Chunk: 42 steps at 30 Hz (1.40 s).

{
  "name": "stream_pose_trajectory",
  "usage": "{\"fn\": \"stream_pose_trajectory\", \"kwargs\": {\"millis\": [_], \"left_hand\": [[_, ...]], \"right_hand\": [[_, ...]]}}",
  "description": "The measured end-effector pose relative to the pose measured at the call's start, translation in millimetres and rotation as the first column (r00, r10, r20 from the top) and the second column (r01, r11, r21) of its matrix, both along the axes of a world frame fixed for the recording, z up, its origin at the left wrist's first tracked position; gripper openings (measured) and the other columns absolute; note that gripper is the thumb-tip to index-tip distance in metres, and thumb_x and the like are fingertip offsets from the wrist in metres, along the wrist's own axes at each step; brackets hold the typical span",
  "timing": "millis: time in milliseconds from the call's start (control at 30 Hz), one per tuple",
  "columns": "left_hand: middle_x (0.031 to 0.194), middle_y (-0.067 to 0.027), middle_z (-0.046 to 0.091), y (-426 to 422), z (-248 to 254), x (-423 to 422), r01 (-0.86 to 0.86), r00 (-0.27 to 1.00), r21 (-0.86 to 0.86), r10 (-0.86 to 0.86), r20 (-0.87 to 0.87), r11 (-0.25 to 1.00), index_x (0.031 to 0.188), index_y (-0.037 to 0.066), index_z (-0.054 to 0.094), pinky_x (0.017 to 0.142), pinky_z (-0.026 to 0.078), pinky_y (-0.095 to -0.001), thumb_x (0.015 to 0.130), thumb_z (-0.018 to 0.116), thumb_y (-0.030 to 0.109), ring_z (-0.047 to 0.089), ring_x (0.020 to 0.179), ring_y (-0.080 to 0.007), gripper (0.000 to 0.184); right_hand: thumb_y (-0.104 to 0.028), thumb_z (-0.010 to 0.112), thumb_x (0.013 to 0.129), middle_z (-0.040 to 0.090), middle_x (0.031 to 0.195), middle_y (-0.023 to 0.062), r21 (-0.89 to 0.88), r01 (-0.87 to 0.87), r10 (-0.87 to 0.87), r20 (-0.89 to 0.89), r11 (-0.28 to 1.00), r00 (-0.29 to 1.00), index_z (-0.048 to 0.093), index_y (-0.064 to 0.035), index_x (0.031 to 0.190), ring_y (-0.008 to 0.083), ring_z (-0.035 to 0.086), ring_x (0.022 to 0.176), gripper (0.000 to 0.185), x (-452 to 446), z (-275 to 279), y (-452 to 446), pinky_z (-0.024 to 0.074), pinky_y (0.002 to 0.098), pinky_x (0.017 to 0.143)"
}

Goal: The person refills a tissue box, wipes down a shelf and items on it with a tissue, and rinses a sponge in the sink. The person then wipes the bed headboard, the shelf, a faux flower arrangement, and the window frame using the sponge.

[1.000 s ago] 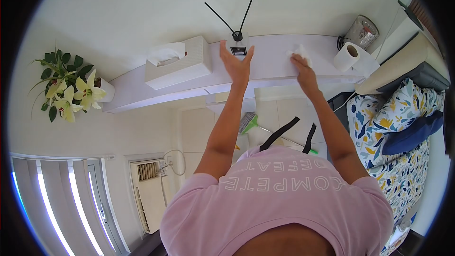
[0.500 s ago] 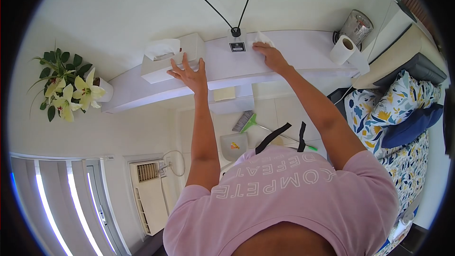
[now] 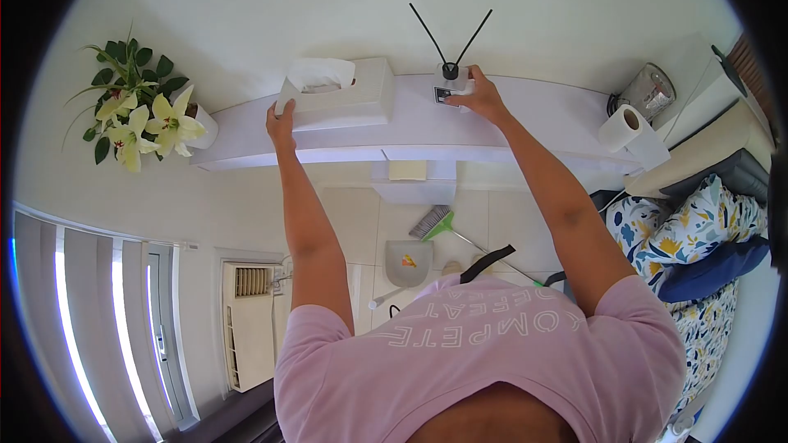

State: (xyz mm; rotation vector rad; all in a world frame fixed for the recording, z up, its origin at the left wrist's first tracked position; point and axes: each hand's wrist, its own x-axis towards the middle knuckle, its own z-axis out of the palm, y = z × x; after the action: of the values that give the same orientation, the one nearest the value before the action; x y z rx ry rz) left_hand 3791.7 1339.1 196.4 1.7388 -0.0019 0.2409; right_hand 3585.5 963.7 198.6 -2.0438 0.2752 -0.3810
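Observation:
On the shelf stands a white tissue box with a tissue sticking out of its top. My left hand grips the box's left end, its thumb on the front corner. Farther right is a reed diffuser, a small clear bottle with a black label, a black collar and two black sticks. My right hand is closed around its right side, with the thumb across the front by the label. Something white shows between that hand and the bottle; part of it is hidden by the fingers.
The narrow white shelf runs along the wall. A potted lily plant stands left; a paper roll and a silvery cylinder stand right. Below are a broom and a dustpan. A bed with patterned pillows is at right.
My right hand has gone from a white tissue or cloth on the shelf to the diffuser and grips it. My left hand has moved from the box's front to its left end.

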Motion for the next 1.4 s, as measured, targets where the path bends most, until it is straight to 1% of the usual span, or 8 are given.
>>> {"fn": "stream_pose_trajectory", "kwargs": {"millis": [300, 500, 567, 667, 767, 1033, 1300, 1400], "left_hand": [[0.087, -0.0076, 0.059, -51.5, 2.2, -71.5, 0.09, 0.992, -0.088, -0.081, 0.099, 0.992, 0.117, 0.001, 0.054, 0.07, 0.044, -0.0264, 0.075, 0.071, 0.024, 0.053, 0.078, -0.0128, 0.051], [0.084, -0.0063, 0.06, -115.3, -9.8, -106.3, -0.016, 0.976, -0.035, 0.023, 0.215, 0.999, 0.114, 0.003, 0.056, 0.065, 0.045, -0.0291, 0.077, 0.069, 0.027, 0.052, 0.072, -0.0122, 0.047], [0.084, -0.0099, 0.061, -133.1, -8.3, -117.5, -0.075, 0.964, 0.038, 0.063, 0.258, 0.996, 0.113, 0.002, 0.056, 0.064, 0.045, -0.0317, 0.077, 0.069, 0.027, 0.054, 0.069, -0.0187, 0.045], [0.092, -0.0214, 0.059, -147.2, -31.9, -111.7, -0.123, 0.973, 0.154, 0.088, 0.213, 0.98, 0.109, -0.004, 0.052, 0.074, 0.043, -0.0387, 0.078, 0.066, 0.022, 0.055, 0.086, -0.0364, 0.043], [0.104, -0.0237, 0.054, -133.1, -24.2, -144.9, -0.24, 0.876, 0.211, 0.118, 0.467, 0.948, 0.114, -0.005, 0.048, 0.084, 0.04, -0.0416, 0.078, 0.066, 0.019, 0.051, 0.101, -0.037, 0.047], [0.118, -0.0167, 0.047, -53.3, -17.6, -228.7, -0.225, 0.939, 0.146, 0.175, 0.295, 0.963, 0.122, 0.001, 0.043, 0.087, 0.04, -0.0431, 0.082, 0.062, 0.013, 0.044, 0.112, -0.0321, 0.045], [0.118, -0.0137, 0.047, -36.5, -1.8, -244.0, -0.199, 0.961, 0.118, 0.17, 0.219, 0.973, 0.122, 0.004, 0.045, 0.083, 0.042, -0.0402, 0.082, 0.06, 0.011, 0.047, 0.107, -0.0283, 0.043], [0.118, -0.0156, 0.046, -38.8, -1.2, -246.5, -0.142, 0.976, 0.101, 0.122, 0.178, 0.985, 0.122, 0.002, 0.043, 0.083, 0.042, -0.0423, 0.083, 0.059, 0.009, 0.046, 0.107, -0.0309, 0.043]], "right_hand": [[-0.02, 0.081, 0.056, 0.057, 0.1, 0.0077, 0.089, -0.041, 0.029, 0.133, 0.995, 0.991, 0.049, -0.007, 0.108, 0.018, 0.056, 0.09, 0.062, -43.9, 49.8, -2.1, 0.0445, 0.0284, 0.078], [-0.011, 0.081, 0.059, 0.055, 0.093, 0.0029, 0.085, -0.308, 0.27, 0.303, 0.948, 0.914, 0.05, -0.007, 0.105, 0.0116, 0.052, 0.09, 0.056, -3.0, 116.2, 60.0, 0.0447, 0.0252, 0.073], [-0.014, 0.082, 0.059, 0.047, 0.086, -0.0012, -0.007, -0.32, 0.307, 0.308, 0.947, 0.901, 0.049, -0.0079, 0.099, 0.0085, 0.047, 0.08, 0.052, 36.2, 108.7, 91.5, 0.0415, 0.0256, 0.064], [-0.028, 0.084, 0.052, 0.054, 0.09, 0.0074, 0.244, -0.46, 0.385, 0.301, 0.854, 0.873, 0.048, -0.0038, 0.097, 0.0166, 0.051, 0.083, 0.063, 80.8, 104.0, 158.8, 0.0432, 0.0295, 0.071], [-0.023, 0.084, 0.048, 0.058, 0.099, 0.0175, 0.143, -0.357, 0.337, 0.147, 0.923, 0.93, 0.041, -0.0022, 0.112, 0.0279, 0.057, 0.094, 0.08, 135.7, 73.1, 206.9, 0.0455, 0.0341, 0.077], [-0.01, 0.083, 0.044, 0.056, 0.102, 0.0206, 0.307, -0.268, 0.271, 0.032, 0.913, 0.962, 0.035, -0.0014, 0.116, 0.0286, 0.059, 0.09, 0.087, 189.9, 0.5, 232.6, 0.0502, 0.0357, 0.071], [-0.005, 0.078, 0.043, 0.059, 0.091, 0.019, 0.297, -0.224, 0.229, 0.021, 0.928, 0.973, 0.039, -0.0021, 0.112, 0.0269, 0.06, 0.086, 0.08, 193.6, -1.4, 230.0, 0.0499, 0.0365, 0.069], [-0.005, 0.08, 0.044, 0.053, 0.108, 0.0184, 0.341, -0.252, 0.251, 0.05, 0.906, 0.967, 0.037, -0.0062, 0.12, 0.0278, 0.055, 0.097, 0.087, 202.5, -9.4, 231.9, 0.049, 0.0367, 0.075]]}}
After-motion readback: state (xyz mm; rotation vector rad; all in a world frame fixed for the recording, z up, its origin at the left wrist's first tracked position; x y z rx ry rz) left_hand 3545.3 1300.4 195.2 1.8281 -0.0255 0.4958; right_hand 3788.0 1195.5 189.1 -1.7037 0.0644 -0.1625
